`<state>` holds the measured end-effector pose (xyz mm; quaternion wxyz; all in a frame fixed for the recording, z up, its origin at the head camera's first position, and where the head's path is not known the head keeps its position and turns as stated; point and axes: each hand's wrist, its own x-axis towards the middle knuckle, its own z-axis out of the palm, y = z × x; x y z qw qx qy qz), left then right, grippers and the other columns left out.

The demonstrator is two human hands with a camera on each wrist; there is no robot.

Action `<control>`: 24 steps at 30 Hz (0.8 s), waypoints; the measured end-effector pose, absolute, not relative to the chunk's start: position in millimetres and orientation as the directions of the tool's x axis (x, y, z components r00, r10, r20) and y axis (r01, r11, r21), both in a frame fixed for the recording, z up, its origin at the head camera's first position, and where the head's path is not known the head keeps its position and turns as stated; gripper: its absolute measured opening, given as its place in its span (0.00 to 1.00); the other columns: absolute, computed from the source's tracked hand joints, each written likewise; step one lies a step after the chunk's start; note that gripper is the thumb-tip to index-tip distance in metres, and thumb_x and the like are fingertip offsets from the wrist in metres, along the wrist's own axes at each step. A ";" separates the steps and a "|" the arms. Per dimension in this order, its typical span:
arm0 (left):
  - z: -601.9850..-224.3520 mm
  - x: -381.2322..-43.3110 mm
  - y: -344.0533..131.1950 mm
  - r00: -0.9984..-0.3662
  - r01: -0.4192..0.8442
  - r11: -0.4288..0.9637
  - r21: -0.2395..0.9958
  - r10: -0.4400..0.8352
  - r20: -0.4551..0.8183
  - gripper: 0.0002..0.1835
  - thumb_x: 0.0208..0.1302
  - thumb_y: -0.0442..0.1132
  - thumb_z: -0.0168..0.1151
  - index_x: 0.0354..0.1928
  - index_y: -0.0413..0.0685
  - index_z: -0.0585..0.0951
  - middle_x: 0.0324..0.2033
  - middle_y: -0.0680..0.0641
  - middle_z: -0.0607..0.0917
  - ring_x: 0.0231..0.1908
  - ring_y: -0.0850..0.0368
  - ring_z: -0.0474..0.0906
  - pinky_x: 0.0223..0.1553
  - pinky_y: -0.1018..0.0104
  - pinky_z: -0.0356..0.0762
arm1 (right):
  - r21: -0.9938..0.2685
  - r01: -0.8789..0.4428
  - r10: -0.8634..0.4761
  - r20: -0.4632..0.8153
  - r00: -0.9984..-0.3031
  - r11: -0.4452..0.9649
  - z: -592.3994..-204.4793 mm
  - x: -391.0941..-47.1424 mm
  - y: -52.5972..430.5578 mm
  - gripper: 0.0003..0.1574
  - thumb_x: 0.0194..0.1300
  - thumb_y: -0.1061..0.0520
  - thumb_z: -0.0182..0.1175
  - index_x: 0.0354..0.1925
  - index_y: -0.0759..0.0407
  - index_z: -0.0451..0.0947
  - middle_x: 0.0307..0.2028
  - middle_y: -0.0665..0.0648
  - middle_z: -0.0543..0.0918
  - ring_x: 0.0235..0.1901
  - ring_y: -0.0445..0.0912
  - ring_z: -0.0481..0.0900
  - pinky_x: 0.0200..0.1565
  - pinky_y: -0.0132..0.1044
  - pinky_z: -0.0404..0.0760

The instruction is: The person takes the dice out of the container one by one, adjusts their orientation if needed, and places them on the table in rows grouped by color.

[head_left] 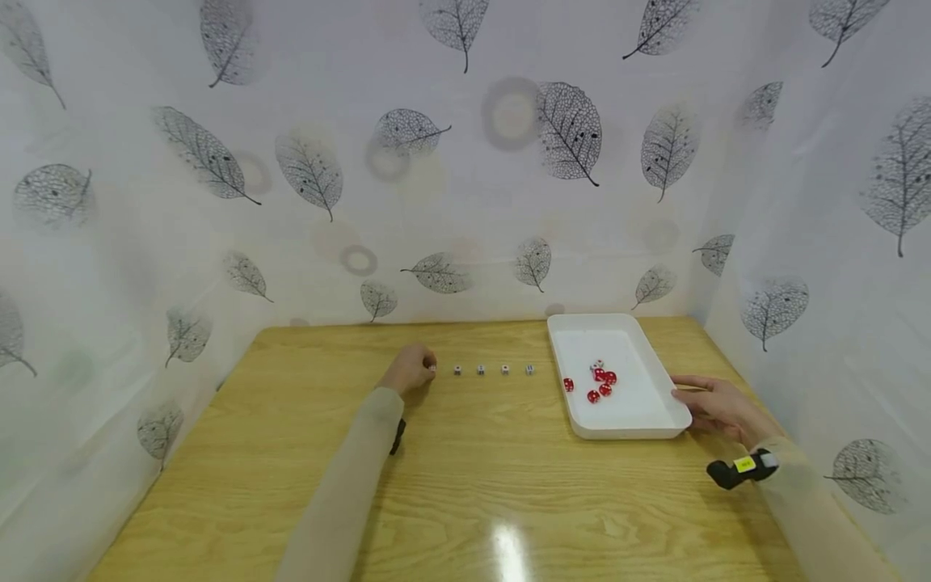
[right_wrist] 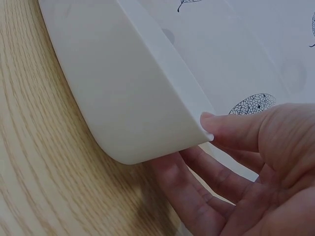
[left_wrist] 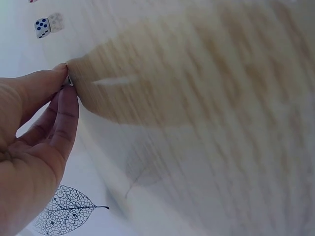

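Observation:
My left hand (head_left: 410,370) pinches a small white die (head_left: 432,369) between thumb and fingertips, at the left end of a row on the table. In the left wrist view the fingers hide most of that die. To its right stand several more white dice, spaced apart, the nearest being a white die with a red pip (head_left: 457,370). My right hand (head_left: 718,408) grips the right side of a white tray (head_left: 640,408). Its thumb (right_wrist: 231,129) lies on the rim and the other fingers are at the wall's underside. Inside the tray are several red dice (head_left: 605,390) and a few white dice (head_left: 598,364).
The wooden table (head_left: 465,477) runs back to a hanging white sheet (head_left: 451,202) printed with leaves, which also encloses both sides. Black bands are worn on both wrists, the right wristband (head_left: 742,469) bearing a yellow label.

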<state>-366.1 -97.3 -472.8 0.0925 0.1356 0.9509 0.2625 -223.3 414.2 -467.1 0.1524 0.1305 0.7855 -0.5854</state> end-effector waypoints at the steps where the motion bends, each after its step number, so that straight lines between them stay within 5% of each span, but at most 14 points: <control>1: -473.6 -366.3 -97.9 -0.947 0.211 0.825 0.524 0.306 -0.101 0.04 0.62 0.32 0.65 0.39 0.41 0.84 0.39 0.44 0.84 0.41 0.51 0.77 0.49 0.55 0.79 | -0.881 0.384 0.027 -0.392 -0.920 0.277 -466.8 -223.4 413.7 0.44 0.72 0.52 0.56 0.75 0.67 0.48 0.42 0.45 0.81 0.40 0.41 0.84 0.44 0.39 0.85; 14: -467.2 -353.5 -108.6 -0.951 0.192 0.819 0.541 0.291 -0.104 0.24 0.59 0.33 0.66 0.58 0.33 0.76 0.49 0.37 0.82 0.50 0.44 0.79 0.54 0.50 0.78 | -0.857 0.413 0.060 -0.416 -0.907 0.309 -468.8 -225.5 415.8 0.45 0.72 0.50 0.56 0.75 0.66 0.48 0.44 0.48 0.82 0.39 0.41 0.83 0.42 0.39 0.85; 18: -464.2 -348.9 -110.3 -0.954 0.181 0.812 0.555 0.282 -0.101 0.20 0.58 0.33 0.66 0.54 0.34 0.78 0.47 0.38 0.83 0.47 0.44 0.80 0.51 0.50 0.80 | -0.851 0.421 0.071 -0.421 -0.904 0.314 -469.1 -225.8 416.0 0.45 0.72 0.50 0.57 0.75 0.67 0.49 0.44 0.49 0.83 0.39 0.40 0.83 0.42 0.39 0.84; 24: -459.7 -346.9 -107.2 -0.958 0.215 0.812 0.543 0.282 -0.043 0.06 0.60 0.37 0.68 0.35 0.42 0.83 0.35 0.46 0.84 0.36 0.52 0.79 0.41 0.57 0.80 | -0.857 0.415 0.066 -0.415 -0.907 0.307 -468.5 -226.6 415.9 0.44 0.72 0.51 0.56 0.75 0.67 0.49 0.42 0.47 0.82 0.38 0.40 0.83 0.42 0.39 0.84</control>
